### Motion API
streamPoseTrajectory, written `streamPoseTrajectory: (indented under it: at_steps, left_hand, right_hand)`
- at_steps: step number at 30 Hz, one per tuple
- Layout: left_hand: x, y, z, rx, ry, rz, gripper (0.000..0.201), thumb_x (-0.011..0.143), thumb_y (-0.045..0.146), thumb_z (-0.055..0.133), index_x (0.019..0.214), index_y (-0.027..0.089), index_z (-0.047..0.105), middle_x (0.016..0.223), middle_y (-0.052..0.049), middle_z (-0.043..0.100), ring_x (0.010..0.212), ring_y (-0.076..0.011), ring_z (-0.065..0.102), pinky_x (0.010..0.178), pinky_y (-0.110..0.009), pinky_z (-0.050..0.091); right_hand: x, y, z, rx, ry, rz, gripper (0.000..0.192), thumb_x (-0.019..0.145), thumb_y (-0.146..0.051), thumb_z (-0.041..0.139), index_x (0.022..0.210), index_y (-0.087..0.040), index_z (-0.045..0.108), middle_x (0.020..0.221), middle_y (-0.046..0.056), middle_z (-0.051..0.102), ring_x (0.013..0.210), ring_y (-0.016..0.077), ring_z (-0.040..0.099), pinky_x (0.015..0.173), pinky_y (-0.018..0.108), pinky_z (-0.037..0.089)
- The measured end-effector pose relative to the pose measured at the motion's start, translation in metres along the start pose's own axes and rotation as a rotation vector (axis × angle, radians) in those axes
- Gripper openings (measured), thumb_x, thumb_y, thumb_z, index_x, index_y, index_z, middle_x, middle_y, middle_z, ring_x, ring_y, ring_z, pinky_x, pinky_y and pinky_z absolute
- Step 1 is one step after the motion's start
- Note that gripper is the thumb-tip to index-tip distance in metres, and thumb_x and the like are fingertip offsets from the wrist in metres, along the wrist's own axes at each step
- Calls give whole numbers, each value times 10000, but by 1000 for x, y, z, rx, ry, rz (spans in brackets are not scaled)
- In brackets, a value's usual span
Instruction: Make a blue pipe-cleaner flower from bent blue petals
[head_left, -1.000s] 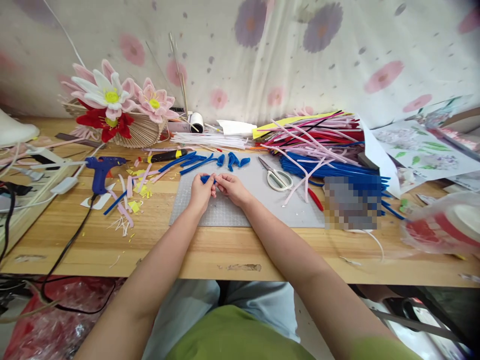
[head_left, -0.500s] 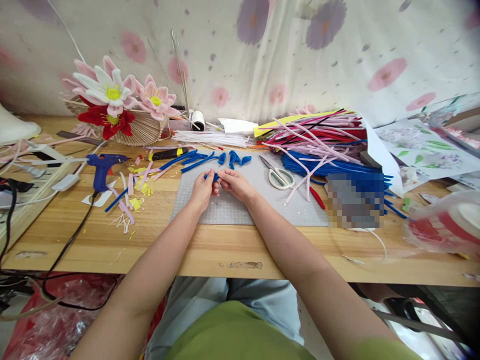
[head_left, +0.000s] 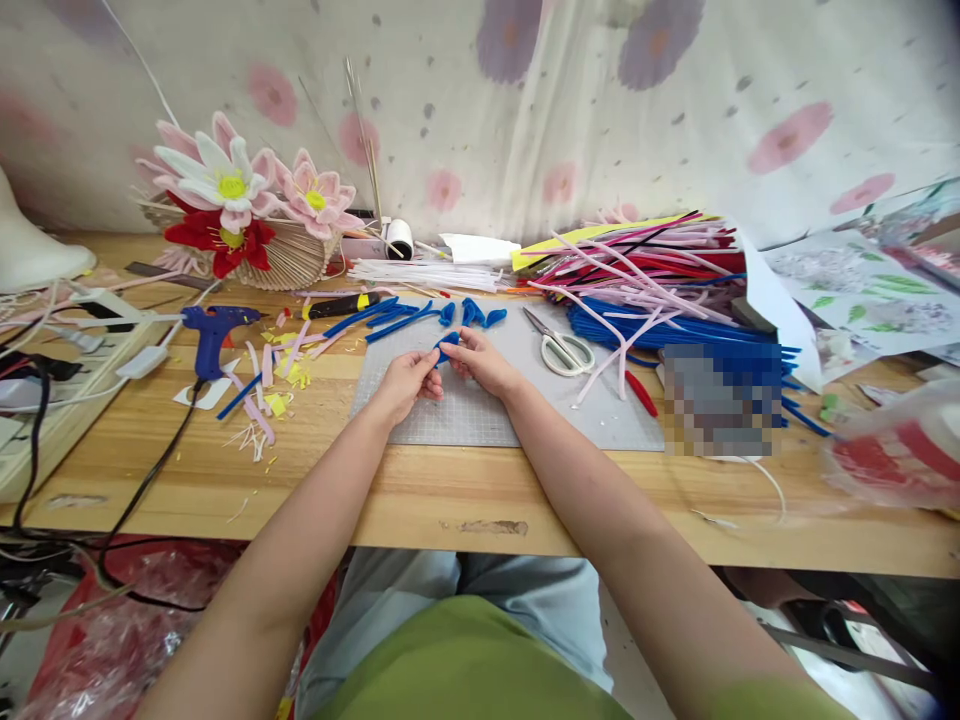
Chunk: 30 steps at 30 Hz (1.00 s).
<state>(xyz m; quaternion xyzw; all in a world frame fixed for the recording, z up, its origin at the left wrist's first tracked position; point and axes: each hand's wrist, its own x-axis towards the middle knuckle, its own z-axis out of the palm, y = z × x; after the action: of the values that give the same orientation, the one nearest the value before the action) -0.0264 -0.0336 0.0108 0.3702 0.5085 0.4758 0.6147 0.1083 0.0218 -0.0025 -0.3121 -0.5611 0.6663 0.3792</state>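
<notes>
Compared with a moment ago, I see my left hand and right hand now pinching the short blue fuzzy pipe-cleaner piece slightly higher above the grey cutting mat, its bend looking tighter.

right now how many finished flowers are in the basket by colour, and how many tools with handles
white flower: 1
pink flower: 1
red flower: 1
blue glue gun: 1
scissors: 1
total: 5
</notes>
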Motion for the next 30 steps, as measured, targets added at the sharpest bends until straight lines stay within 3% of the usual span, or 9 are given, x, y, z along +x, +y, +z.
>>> streamPoseTrajectory:
  at_steps: [4, 6, 9, 12, 15, 18, 24, 27, 30]
  left_hand:
    - [2, -6, -1, 82, -125, 63, 369, 599, 397, 744, 785, 148, 544, 577, 13, 611, 481, -122, 594, 450, -232, 486]
    - [5, -9, -1, 148, -84, 160, 328, 572, 353, 757, 754, 141, 584, 562, 24, 593, 441, -89, 537, 437, -215, 452]
    - [10, -13, 1, 242, 61, 323, 218, 613, 328, 717, 678, 139, 630, 589, 17, 582, 427, -48, 442, 404, -188, 369]
    - [13, -16, 2, 307, 117, 430, 181, 610, 314, 709, 649, 150, 646, 780, -32, 621, 610, -93, 532, 449, -185, 399]
    - [14, -17, 2, 297, 114, 513, 206, 590, 337, 717, 652, 152, 651, 970, -74, 585, 883, -170, 559, 544, -204, 484]
    - [14, -17, -1, 250, 48, 507, 270, 609, 393, 701, 727, 152, 670, 1013, -82, 559, 909, -177, 561, 586, -240, 527]
    - [11, -13, -5, 200, -128, 339, 400, 624, 486, 682, 815, 137, 639, 703, -15, 592, 545, -87, 551, 514, -254, 518]
    - [9, -11, -5, 209, -180, 330, 409, 641, 512, 662, 805, 139, 639, 703, -20, 613, 570, -96, 575, 518, -244, 518]
    - [9, -12, -3, 208, -179, 319, 402, 637, 526, 658, 752, 142, 629, 728, -27, 636, 578, -102, 595, 525, -245, 519]
  right_hand:
    - [4, 4, 0, 53, 121, -5, 394, 589, -413, 726, 769, -189, 456, 508, -99, 438, 385, 22, 324, 364, 156, 190]
    - [5, 3, -1, 110, 104, 12, 389, 587, -403, 733, 749, -185, 455, 489, -101, 420, 378, 17, 301, 364, 154, 175]
    - [6, 2, -1, 185, -50, 87, 376, 642, -459, 694, 689, -169, 459, 434, -102, 336, 363, 14, 234, 358, 159, 116]
    - [6, 1, 0, 224, -120, 153, 407, 694, -491, 650, 602, -165, 424, 407, -100, 276, 357, 13, 183, 353, 170, 84]
    - [7, 1, 1, 219, -76, 155, 447, 693, -470, 667, 541, -173, 369, 389, -97, 261, 351, 12, 178, 343, 175, 87]
    - [7, 1, 1, 204, -68, 157, 465, 682, -466, 681, 521, -172, 359, 378, -95, 266, 344, 9, 179, 334, 174, 89]
    - [7, 2, -6, 254, -153, 166, 403, 712, -497, 641, 606, -145, 476, 384, -98, 296, 332, 9, 196, 332, 155, 97]
    - [7, 2, -6, 275, -189, 181, 405, 733, -533, 596, 746, -130, 562, 392, -92, 336, 336, 26, 282, 333, 148, 119]
    - [6, 0, -3, 209, -179, 202, 415, 723, -528, 608, 772, -117, 584, 362, -89, 345, 324, 36, 314, 325, 150, 128]
